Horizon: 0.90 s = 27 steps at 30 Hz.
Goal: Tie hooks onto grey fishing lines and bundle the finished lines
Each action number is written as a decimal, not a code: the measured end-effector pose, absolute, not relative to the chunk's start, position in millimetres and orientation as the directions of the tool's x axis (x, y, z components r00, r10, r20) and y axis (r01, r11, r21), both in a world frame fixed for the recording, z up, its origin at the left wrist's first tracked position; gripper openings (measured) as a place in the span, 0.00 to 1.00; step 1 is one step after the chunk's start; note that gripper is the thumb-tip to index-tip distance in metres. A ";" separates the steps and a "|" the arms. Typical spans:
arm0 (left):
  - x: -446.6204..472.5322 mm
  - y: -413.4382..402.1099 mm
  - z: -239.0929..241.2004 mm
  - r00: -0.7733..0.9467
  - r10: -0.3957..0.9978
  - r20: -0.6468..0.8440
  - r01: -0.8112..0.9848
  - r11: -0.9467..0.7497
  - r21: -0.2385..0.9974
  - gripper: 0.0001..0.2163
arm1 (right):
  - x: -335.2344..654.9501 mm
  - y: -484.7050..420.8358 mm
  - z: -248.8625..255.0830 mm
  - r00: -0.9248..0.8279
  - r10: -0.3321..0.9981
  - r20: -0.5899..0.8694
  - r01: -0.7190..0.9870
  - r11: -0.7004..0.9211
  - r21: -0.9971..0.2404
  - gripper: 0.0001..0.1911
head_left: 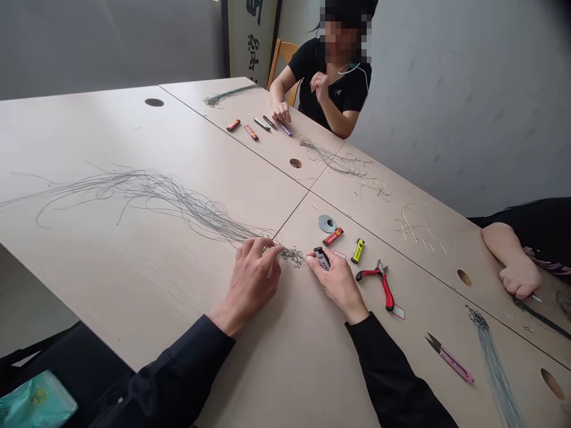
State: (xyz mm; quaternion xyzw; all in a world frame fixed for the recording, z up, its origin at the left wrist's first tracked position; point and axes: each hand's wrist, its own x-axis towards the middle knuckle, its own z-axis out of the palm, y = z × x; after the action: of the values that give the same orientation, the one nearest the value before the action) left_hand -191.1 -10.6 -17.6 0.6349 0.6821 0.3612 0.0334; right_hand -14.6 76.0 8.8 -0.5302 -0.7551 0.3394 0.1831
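Note:
My left hand (259,273) is over the near end of a long bundle of thin dark lines (187,202), thumb and forefinger pinched together. What lies between those fingertips is too fine to make out. Just past them is a cluster of small dark hooks (292,257) at the bundle's end, resembling fish hooks. To its right, my right hand (339,285) is closed around a grey lighter (322,259), its top pointing away from me. No flame shows. A red lighter (333,237), a yellow lighter (357,251) and a round metal disc (327,223) lie beyond that hand.
Red-handled pliers (383,285) and pink thread snips (450,358) lie on the table to the right, near another hooked bundle (491,362). A person (330,83) sits across the table by more lighters. Another person's hand (521,278) is at the right. Round holes (295,163) pierce the tabletop.

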 end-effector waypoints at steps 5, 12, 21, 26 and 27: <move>-187.8 -9.6 -16.6 -0.173 0.917 0.359 0.869 -0.030 0.495 0.17 | -10.9 84.1 15.9 -0.464 0.874 -0.145 0.677 0.245 -0.694 0.17; -186.8 -8.5 -20.6 -0.155 0.921 0.357 0.888 -0.028 0.459 0.13 | -30.2 102.0 20.8 -0.440 0.893 -0.095 0.778 0.326 -0.538 0.13; -187.0 -9.9 -15.4 -0.165 0.934 0.316 0.875 -0.009 0.485 0.13 | -53.7 109.5 34.0 -0.487 0.819 -0.305 0.852 0.367 -0.374 0.09; -186.7 -9.8 -16.2 -0.160 0.934 0.320 0.880 -0.012 0.474 0.13 | -58.0 115.2 31.7 -0.503 0.769 -0.394 0.857 0.386 -0.341 0.12; -186.7 -9.8 -16.7 -0.163 0.932 0.323 0.881 -0.009 0.473 0.13 | -58.0 116.0 31.2 -0.497 0.769 -0.401 0.860 0.377 -0.343 0.12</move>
State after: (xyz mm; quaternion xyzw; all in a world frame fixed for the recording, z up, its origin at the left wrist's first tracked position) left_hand -186.7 -9.8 -16.7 0.6453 0.7025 0.2971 0.0427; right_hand -58.0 116.0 31.2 -0.4936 -0.8252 0.2602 -0.0873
